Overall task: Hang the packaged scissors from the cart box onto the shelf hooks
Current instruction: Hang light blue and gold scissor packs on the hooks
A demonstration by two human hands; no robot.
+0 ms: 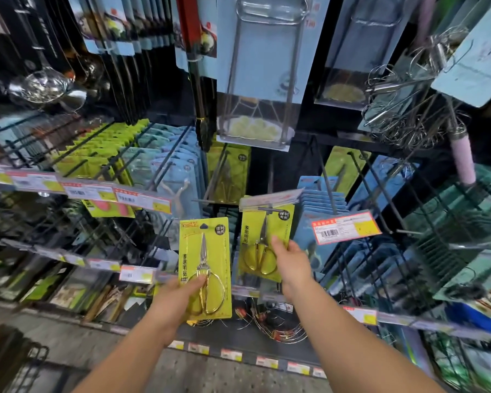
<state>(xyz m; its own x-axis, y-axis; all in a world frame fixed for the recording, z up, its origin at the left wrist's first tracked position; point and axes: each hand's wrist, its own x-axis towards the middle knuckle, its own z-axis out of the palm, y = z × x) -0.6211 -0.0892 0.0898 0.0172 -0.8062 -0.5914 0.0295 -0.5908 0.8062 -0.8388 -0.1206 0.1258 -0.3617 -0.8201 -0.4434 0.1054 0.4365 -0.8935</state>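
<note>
My left hand point(179, 296) grips the lower part of a yellow-green scissors package point(204, 251), held upright in front of the shelf, its hang hole at the top free of any hook. My right hand point(291, 263) holds the lower right edge of a second yellow-green scissors package point(262, 236). That pack's top sits at a shelf hook point(267, 209) under a clear price-tag holder. More yellow-green scissors packs point(228, 171) hang further back on the same row. The cart box is out of view.
Black wire hooks stick out toward me all along the shelf, with blue carded packs point(323, 199) to the right and green and blue packs point(111, 148) to the left. Large carded metal utensils point(255, 80) hang overhead. A red price tag point(345, 226) sits at right. Floor and a dark basket corner point(26, 367) lie below.
</note>
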